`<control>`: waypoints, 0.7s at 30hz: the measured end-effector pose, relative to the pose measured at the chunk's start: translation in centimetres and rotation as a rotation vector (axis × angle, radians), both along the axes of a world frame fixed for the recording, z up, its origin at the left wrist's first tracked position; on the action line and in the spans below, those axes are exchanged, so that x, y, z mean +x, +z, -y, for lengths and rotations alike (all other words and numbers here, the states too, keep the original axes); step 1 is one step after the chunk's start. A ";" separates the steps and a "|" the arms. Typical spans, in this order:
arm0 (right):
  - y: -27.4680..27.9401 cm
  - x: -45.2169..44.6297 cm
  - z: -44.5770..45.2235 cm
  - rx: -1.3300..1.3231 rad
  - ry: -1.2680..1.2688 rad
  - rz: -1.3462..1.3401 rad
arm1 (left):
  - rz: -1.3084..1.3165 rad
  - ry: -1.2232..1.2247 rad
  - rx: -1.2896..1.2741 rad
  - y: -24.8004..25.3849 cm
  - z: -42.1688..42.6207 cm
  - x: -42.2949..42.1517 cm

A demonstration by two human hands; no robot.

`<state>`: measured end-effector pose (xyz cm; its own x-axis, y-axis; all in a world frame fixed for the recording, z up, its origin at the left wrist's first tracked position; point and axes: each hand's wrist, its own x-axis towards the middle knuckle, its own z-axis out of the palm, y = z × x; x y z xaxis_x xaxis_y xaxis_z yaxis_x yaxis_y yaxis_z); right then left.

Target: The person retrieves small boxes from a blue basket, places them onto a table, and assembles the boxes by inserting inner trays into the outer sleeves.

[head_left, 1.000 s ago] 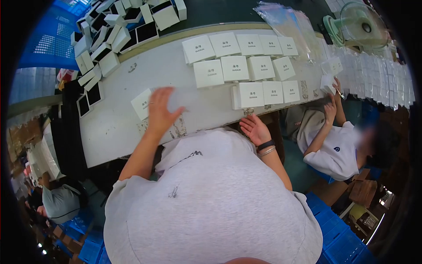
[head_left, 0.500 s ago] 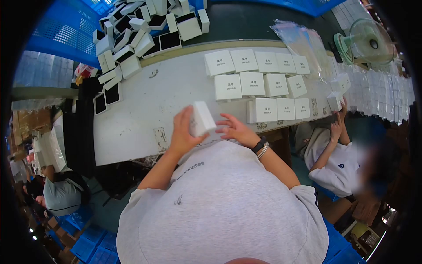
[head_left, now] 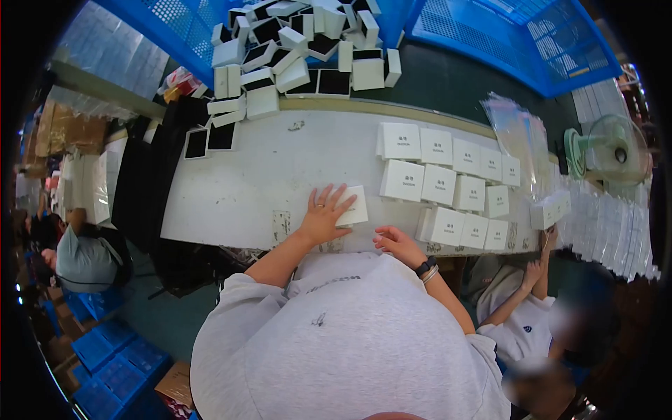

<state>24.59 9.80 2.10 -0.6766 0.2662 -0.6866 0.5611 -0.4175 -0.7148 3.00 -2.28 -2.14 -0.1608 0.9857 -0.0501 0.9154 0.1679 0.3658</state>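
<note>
A white box (head_left: 358, 208) lies on the white worktable (head_left: 231, 189) near its front edge. My left hand (head_left: 326, 217) rests on the box's left part with fingers spread and stretched out, hiding some of it. To the right of the box, and apart from it, is my right hand (head_left: 398, 245), empty, with fingers loosely bent and not closed. Farther right stand rows of white boxes (head_left: 439, 185) with small dark print on their faces.
Open white box parts with dark insides (head_left: 332, 82) are heaped at the back left beside a blue crate (head_left: 171, 31). Another blue crate (head_left: 476, 42) is at the back. Clear plastic bags (head_left: 514, 133) and a green fan (head_left: 574, 150) stand right. A co-worker's hand (head_left: 548, 241) touches boxes there.
The white box has gone from being held tilted in my left hand to lying on the table. My left hand has spread over it. The view has shifted.
</note>
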 end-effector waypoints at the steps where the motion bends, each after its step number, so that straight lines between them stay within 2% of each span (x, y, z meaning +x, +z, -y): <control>1: 0.0 -0.1 -0.2 0.017 0.017 -0.013 | 0.046 -0.023 0.015 0.3 -0.2 -0.1; 4: -0.1 -0.5 -0.8 0.036 0.051 0.031 | 0.085 -0.040 0.060 -0.1 -0.9 -0.9; 6: 0.3 -1.2 -1.4 0.023 0.078 0.021 | 0.134 0.188 0.224 -1.0 -1.8 -2.3; 7: 0.8 -1.7 -1.6 0.021 0.103 0.026 | 0.034 0.312 0.335 -0.8 -2.4 -4.6; 9: 1.5 -2.7 -2.1 0.037 0.169 0.050 | 0.021 0.682 0.565 0.1 -4.0 -11.5; 11: 1.6 -3.9 -2.6 0.070 0.220 0.070 | -0.278 0.881 0.705 2.6 -5.1 -19.9; 15: -0.2 -6.9 -3.4 0.274 0.360 0.036 | -0.421 0.998 0.598 4.3 -7.0 -33.0; 17: 1.0 -9.8 -3.6 0.254 0.375 0.024 | -0.250 1.061 0.065 4.6 -7.7 -35.2; 20: 3.8 -13.7 -4.1 0.251 0.441 -0.017 | -0.247 0.995 0.220 5.2 -6.5 -33.0; 21: 4.4 -14.5 -4.0 0.186 0.370 -0.084 | -0.254 1.002 0.220 5.7 -5.7 -31.4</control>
